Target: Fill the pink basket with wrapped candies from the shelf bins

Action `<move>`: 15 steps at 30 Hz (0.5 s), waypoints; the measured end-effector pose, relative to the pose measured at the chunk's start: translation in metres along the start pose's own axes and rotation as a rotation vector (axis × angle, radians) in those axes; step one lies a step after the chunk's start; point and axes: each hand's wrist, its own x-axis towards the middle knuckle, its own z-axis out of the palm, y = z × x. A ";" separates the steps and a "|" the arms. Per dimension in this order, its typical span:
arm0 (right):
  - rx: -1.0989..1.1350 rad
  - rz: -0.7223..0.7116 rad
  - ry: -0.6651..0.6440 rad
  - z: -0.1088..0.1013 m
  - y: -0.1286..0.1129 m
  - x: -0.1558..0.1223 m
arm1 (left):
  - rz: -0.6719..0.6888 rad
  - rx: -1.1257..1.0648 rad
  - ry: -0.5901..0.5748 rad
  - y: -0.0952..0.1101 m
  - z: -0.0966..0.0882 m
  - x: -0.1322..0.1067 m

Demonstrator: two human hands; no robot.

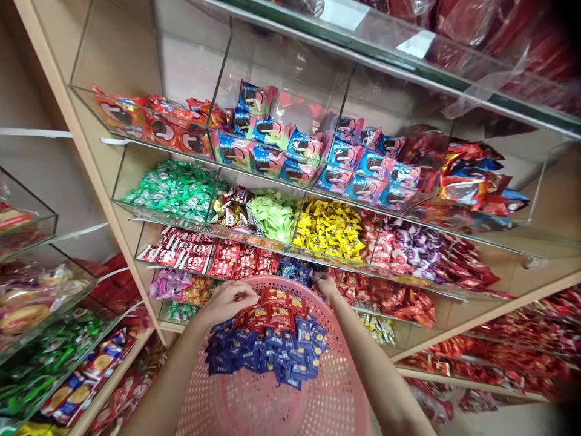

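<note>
A pink perforated plastic basket [336,387] is tilted against the shelves between my forearms. Dark blue snack packets [267,351] lie heaped inside it, with red packets [276,312] at the far side. Over the basket's left rim is my left hand [233,301], its fingers curled beside the red packets; what is in them is hidden. My right hand [325,286] is at the far right rim, fingers bent in close to dark blue packets [295,270] on the shelf. I cannot make out what these fingers grip.
Clear-fronted shelf bins hold green sweets [177,191], yellow packets [331,227], purple-and-white sweets [413,242] and blue-pink snack packs [267,157]. Glass shelf edges run just above my hands. A wooden upright [91,175] stands at the left, with more stocked shelves beyond.
</note>
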 end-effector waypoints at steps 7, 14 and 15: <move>0.266 -0.095 -0.032 -0.032 -0.014 -0.059 | -0.002 0.009 -0.012 0.001 -0.001 0.002; 0.857 0.134 -0.341 -0.031 -0.023 -0.128 | 0.014 0.002 -0.033 0.000 0.001 0.004; 0.891 0.163 -0.402 -0.028 -0.024 -0.135 | 0.015 0.003 -0.029 0.000 0.001 0.004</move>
